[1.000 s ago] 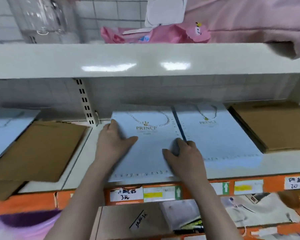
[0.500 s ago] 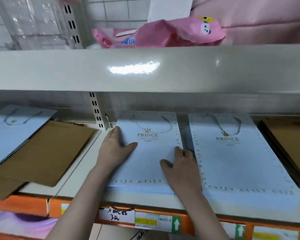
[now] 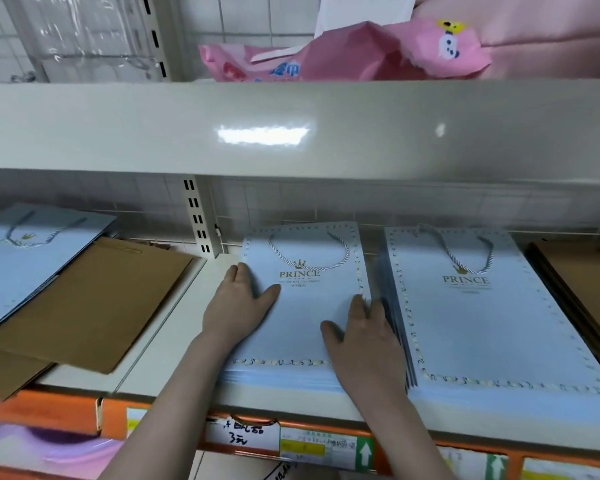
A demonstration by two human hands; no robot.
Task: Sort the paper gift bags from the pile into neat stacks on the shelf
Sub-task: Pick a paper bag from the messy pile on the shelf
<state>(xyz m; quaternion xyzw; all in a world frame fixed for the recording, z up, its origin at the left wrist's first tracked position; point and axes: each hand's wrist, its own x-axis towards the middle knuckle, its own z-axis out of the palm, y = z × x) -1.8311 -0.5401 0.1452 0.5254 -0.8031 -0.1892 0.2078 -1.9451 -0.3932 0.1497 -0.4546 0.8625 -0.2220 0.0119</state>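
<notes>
Both hands are down flat on the middle stack of pale blue PRINCE bags [image 3: 312, 306], which lies on the shelf [image 3: 174, 344] just right of the slotted upright post [image 3: 196, 216]. The left hand [image 3: 238, 306] rests on the stack's left edge with fingers straight and thumb spread across the top bag, its grip spread and pressing, pinching nothing. The right hand [image 3: 364, 344] lies along the right edge, fingers together and extended, thumb out on the paper, its grip likewise flat, not curled round anything. This looks like squaring-up work: the stack's front edge shows many layers sitting fairly even. Further right of the post, close beside it across a narrow gap, a second blue stack [image 3: 492, 313] already looks tidy, and beyond that a brown stack [image 3: 582, 278] sits at the frame edge. Left of the post it is another story: a brown bag [image 3: 94, 299] lies skewed with a blue bag [image 3: 25, 258] overlapping it at an angle, so that heap, by my reading, remains to be sorted. Roughly partway, then: two blue stacks in shape, the loose pile left of the post outstanding.
</notes>
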